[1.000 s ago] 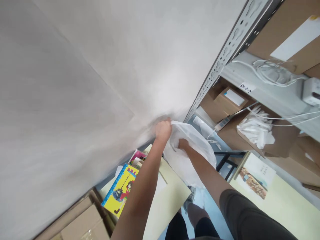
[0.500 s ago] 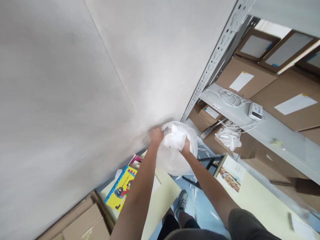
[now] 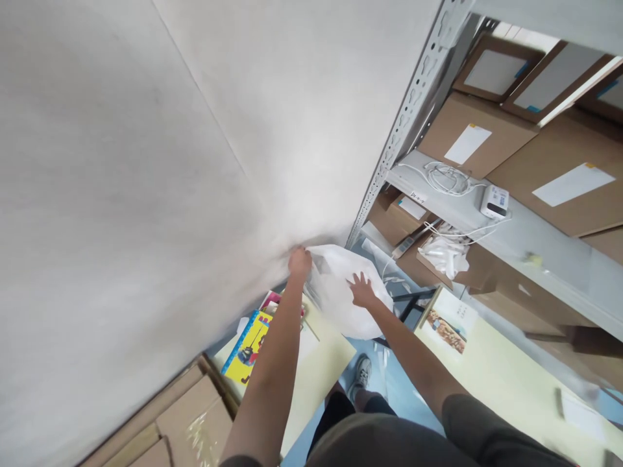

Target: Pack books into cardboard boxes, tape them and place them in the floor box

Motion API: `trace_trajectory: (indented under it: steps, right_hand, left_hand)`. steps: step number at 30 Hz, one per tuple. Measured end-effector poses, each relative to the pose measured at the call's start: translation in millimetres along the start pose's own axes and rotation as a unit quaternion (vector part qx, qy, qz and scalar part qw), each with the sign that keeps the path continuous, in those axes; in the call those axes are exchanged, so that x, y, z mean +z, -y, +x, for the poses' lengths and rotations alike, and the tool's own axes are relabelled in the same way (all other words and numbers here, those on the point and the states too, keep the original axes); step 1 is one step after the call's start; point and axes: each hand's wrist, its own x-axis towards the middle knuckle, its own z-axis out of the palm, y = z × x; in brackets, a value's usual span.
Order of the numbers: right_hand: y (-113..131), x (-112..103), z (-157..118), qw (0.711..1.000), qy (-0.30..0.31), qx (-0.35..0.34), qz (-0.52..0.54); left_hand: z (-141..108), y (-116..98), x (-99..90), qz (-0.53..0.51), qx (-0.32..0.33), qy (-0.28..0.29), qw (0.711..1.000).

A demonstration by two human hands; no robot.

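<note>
A white, thin plastic bag hangs in front of me, between the wall and the shelf. Its upper left edge is pinched in my left hand, which is closed close to the wall. My right hand lies against the bag's near side with the fingers spread and stretched out. The bag looks puffed and wrinkled; what is inside, if anything, I cannot make out.
A pale table with a yellow picture book stands left. Flattened cardboard leans at lower left. To the right are a metal shelf with boxes, and another pale table bearing a printed booklet.
My right hand has come out of the bag's gathered opening and now spreads on its side. The bag's mouth looks closed over, while my left hand keeps its hold.
</note>
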Motion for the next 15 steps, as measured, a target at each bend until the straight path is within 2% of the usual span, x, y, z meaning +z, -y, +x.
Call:
trace_trajectory:
  steps: [2, 3, 4, 7, 9, 12, 15]
  right_hand:
    - [-0.7, -17.8, -5.5, 1.0, 0.018, -0.01, -0.021]
    - [4.2, -26.6, -4.0, 1.0, 0.004, -0.021, -0.014]
    - [12.9, -34.6, 1.1, 0.998, -0.034, -0.044, -0.005]
    - [54.0, -51.6, 36.6, 0.979, -0.139, -0.141, 0.041]
    - [81.1, -55.5, 69.4, 0.971, -0.182, -0.146, 0.047]
    - [99.6, -50.6, 112.5, 0.983, -0.114, -0.142, -0.006]
    - [88.3, -37.9, 135.3, 0.996, 0.019, -0.047, -0.077]
  left_hand:
    - [-1.7, -2.1, -1.3, 0.026, 0.016, 0.005, 1.0]
    - [-3.1, -3.0, -1.9, 0.038, 0.026, 0.007, 0.999]
    - [-4.9, -3.8, -2.3, 0.048, 0.036, 0.008, 0.998]
    - [-11.9, -5.3, -2.5, 0.074, 0.051, 0.006, 0.996]
    - [-15.5, -5.4, -2.0, 0.09, 0.058, 0.008, 0.994]
    - [-14.6, -5.5, -1.2, 0.104, 0.067, 0.011, 0.992]
    - [-5.8, -7.1, -1.1, 0.108, 0.049, 0.003, 0.993]
